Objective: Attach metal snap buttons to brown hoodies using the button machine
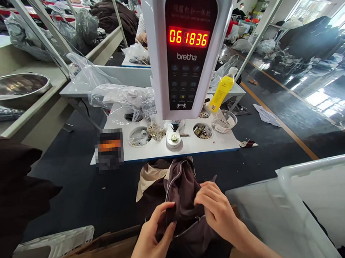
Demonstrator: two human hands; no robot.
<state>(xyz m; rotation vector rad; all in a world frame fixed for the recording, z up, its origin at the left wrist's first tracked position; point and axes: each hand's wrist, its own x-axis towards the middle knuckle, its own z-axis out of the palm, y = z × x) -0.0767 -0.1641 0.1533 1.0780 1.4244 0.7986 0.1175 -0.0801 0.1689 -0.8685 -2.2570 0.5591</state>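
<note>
A dark brown garment [180, 190] with a metal zipper lies bunched in front of me, below the table edge. My left hand [151, 239] pinches its fabric near the zipper from the left. My right hand [215, 210] grips a fold of the same garment from the right, fingers curled. Straight ahead stands a white press machine [185, 46] with a red number display. Its round die [173, 138] sits on the white work table [208, 144], just beyond the garment.
Round wells in the table hold metal snaps [202, 131] and small parts [138, 137]. A yellow bottle [221, 93], a clear cup [224, 121] and crumpled plastic bags [120, 95] stand behind. A white bin [311, 198] is at right, dark cloth [9, 185] at left.
</note>
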